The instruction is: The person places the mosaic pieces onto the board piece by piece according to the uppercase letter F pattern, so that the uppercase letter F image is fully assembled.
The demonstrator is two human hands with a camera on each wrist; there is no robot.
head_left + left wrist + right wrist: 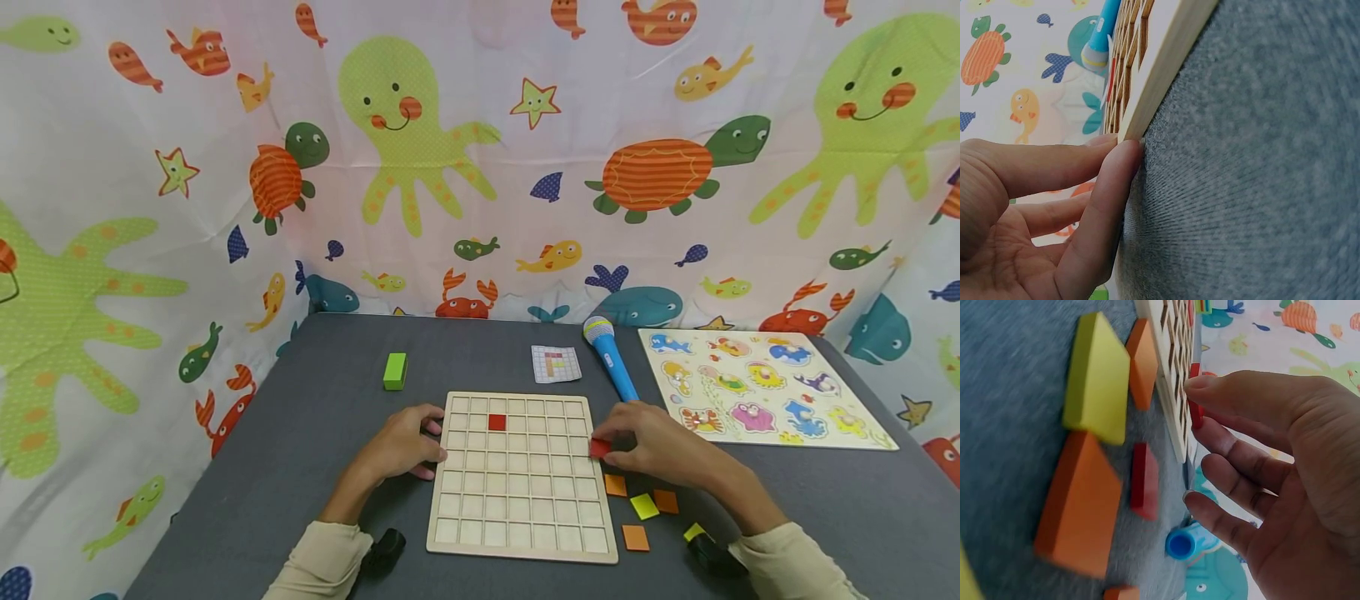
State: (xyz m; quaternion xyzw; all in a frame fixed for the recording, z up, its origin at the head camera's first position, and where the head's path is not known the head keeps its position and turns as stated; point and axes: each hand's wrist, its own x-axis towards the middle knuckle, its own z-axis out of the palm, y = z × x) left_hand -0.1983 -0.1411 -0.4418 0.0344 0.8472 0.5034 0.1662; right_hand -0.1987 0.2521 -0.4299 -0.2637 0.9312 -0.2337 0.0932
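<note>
A pale wooden grid board (522, 560) lies on the grey table, with one red square tile (497, 422) set in a cell near its top. At the board's left side, my left hand (401, 442) pinches the edge (1157, 75) between thumb and finger. My right hand (656, 442) holds another red tile (1195, 400) between thumb and index finger, by the board's right edge. Its other fingers are loosely bent. Below that hand lie orange tiles (636, 538) and yellow tiles (643, 506). A further red tile (1144, 481) rests on the cloth in the right wrist view.
Behind the board are a green block (394, 372), a small pattern card (556, 364) with a coloured grid and a blue toy microphone (611, 354). A sea-animal puzzle board (772, 387) lies at the back right. A sea-print curtain (517, 150) hangs behind the table.
</note>
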